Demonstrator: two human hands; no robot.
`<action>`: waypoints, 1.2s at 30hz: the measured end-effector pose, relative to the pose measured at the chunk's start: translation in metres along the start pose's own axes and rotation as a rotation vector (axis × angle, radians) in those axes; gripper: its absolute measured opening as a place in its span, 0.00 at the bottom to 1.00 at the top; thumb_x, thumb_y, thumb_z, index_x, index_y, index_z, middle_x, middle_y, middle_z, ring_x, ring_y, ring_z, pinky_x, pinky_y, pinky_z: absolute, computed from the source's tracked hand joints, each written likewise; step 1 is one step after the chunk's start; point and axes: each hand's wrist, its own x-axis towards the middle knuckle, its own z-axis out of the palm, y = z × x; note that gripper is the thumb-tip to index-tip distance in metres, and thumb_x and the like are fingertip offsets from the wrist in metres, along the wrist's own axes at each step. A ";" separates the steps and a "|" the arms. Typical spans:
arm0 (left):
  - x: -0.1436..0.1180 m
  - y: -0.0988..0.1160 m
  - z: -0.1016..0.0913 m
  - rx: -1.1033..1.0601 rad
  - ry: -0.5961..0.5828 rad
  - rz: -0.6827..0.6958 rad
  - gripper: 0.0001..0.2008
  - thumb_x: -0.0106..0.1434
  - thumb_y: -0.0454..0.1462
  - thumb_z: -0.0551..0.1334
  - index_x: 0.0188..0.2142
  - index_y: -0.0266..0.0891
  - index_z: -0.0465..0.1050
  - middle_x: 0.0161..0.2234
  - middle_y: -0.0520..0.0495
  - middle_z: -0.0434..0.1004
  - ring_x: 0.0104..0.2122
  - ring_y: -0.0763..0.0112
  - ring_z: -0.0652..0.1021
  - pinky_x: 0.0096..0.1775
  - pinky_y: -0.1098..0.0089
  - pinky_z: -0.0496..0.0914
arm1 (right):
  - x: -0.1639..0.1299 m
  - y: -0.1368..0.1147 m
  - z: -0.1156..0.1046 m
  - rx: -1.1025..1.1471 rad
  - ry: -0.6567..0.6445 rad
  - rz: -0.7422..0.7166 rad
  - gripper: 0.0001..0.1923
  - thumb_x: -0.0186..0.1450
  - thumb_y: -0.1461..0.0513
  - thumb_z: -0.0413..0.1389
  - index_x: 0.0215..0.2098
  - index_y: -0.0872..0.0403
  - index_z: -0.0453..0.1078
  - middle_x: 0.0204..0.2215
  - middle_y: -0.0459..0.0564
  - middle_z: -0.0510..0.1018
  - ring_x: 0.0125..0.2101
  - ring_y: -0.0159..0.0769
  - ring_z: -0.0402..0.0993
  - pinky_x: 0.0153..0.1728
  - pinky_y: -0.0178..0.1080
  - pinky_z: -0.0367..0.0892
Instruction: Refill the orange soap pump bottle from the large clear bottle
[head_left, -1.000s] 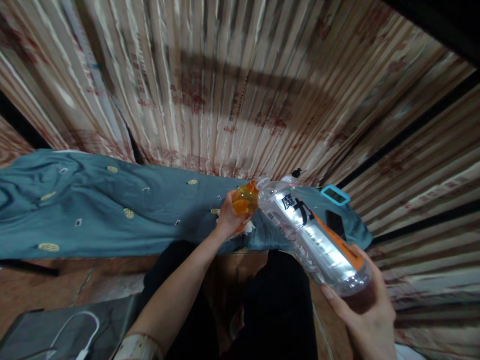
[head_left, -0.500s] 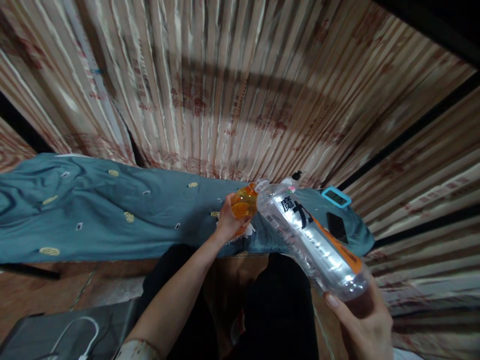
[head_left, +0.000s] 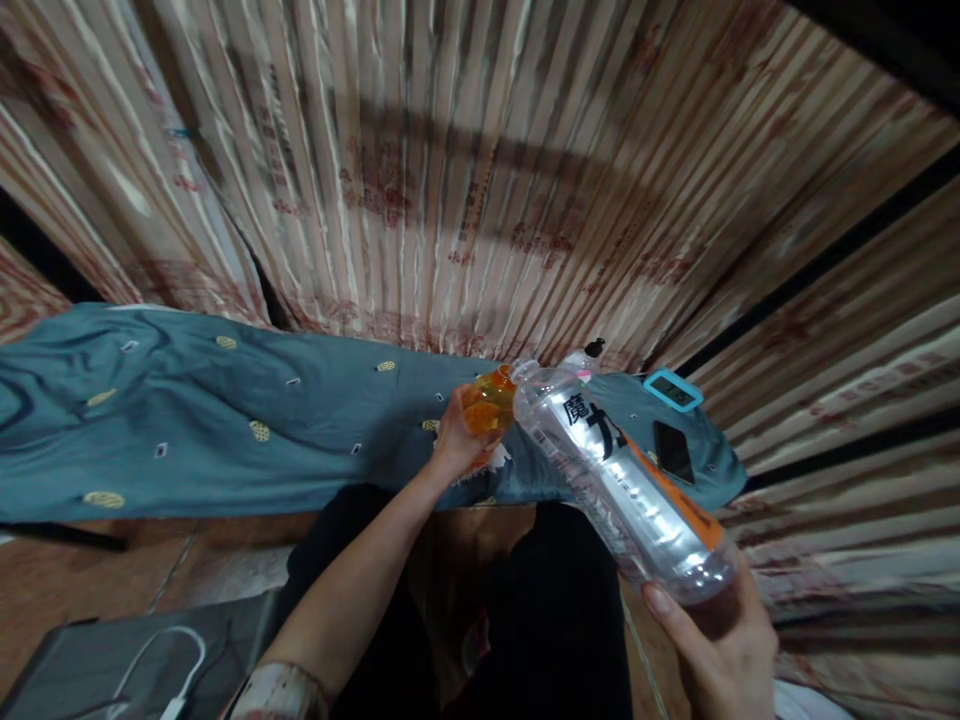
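Striped curtains (head_left: 450, 170) hung behind a blue-draped table (head_left: 225, 430). Right hand (head_left: 724, 650) curled its fingers around a big tilted clear bottle (head_left: 622, 475), its mouth touching the small orange bottle (head_left: 489, 408) wrapped by left hand (head_left: 454, 440). Beyond the right fingers lay a dark phone (head_left: 673, 451) and a teal timer (head_left: 673, 390).

Glossy clear plastic bottle (head_left: 622, 480); translucent orange container (head_left: 489, 408); matt teal cloth (head_left: 225, 420); ribbed satiny curtain (head_left: 450, 180).

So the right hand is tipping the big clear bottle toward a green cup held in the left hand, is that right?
Not quite: the head view shows the cup in the left hand is orange, not green. The right hand does tip the big clear bottle toward it.
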 end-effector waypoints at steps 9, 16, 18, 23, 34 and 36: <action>0.002 -0.005 0.002 -0.009 0.008 0.009 0.36 0.45 0.35 0.75 0.53 0.42 0.63 0.53 0.40 0.78 0.54 0.52 0.79 0.56 0.50 0.73 | 0.002 0.005 0.001 0.084 -0.121 -0.042 0.49 0.53 0.49 0.69 0.68 0.51 0.58 0.64 0.58 0.68 0.62 0.56 0.65 0.63 0.54 0.59; 0.002 -0.002 0.001 -0.035 0.017 0.029 0.35 0.46 0.34 0.75 0.52 0.42 0.64 0.52 0.42 0.78 0.52 0.56 0.80 0.55 0.53 0.74 | 0.011 0.011 -0.002 -0.113 -0.112 -0.142 0.46 0.51 0.48 0.69 0.64 0.54 0.64 0.56 0.58 0.75 0.59 0.54 0.68 0.57 0.50 0.66; 0.002 -0.002 0.001 -0.039 0.023 0.037 0.35 0.46 0.34 0.75 0.52 0.42 0.64 0.52 0.42 0.78 0.51 0.56 0.80 0.55 0.53 0.74 | 0.013 0.011 -0.001 -0.112 -0.091 -0.132 0.47 0.50 0.48 0.70 0.64 0.55 0.64 0.56 0.58 0.74 0.57 0.53 0.70 0.56 0.49 0.67; 0.002 -0.003 0.003 -0.032 0.020 0.024 0.36 0.45 0.35 0.75 0.52 0.42 0.64 0.52 0.42 0.78 0.51 0.55 0.80 0.55 0.53 0.74 | 0.005 -0.014 0.010 -0.071 -0.017 -0.091 0.48 0.51 0.47 0.69 0.64 0.58 0.62 0.57 0.60 0.73 0.54 0.51 0.72 0.55 0.47 0.67; 0.003 -0.009 0.003 0.001 0.002 -0.002 0.38 0.46 0.35 0.76 0.54 0.41 0.62 0.53 0.40 0.77 0.53 0.53 0.79 0.56 0.50 0.72 | 0.009 -0.015 0.014 -0.026 0.048 -0.059 0.51 0.46 0.46 0.71 0.63 0.56 0.64 0.55 0.59 0.74 0.53 0.53 0.73 0.55 0.51 0.66; 0.003 -0.009 0.003 -0.004 0.007 0.004 0.38 0.45 0.34 0.76 0.54 0.41 0.63 0.53 0.40 0.77 0.52 0.53 0.79 0.56 0.51 0.73 | 0.009 -0.016 0.015 -0.039 0.059 -0.072 0.50 0.46 0.46 0.71 0.62 0.56 0.65 0.54 0.59 0.74 0.52 0.53 0.73 0.55 0.51 0.66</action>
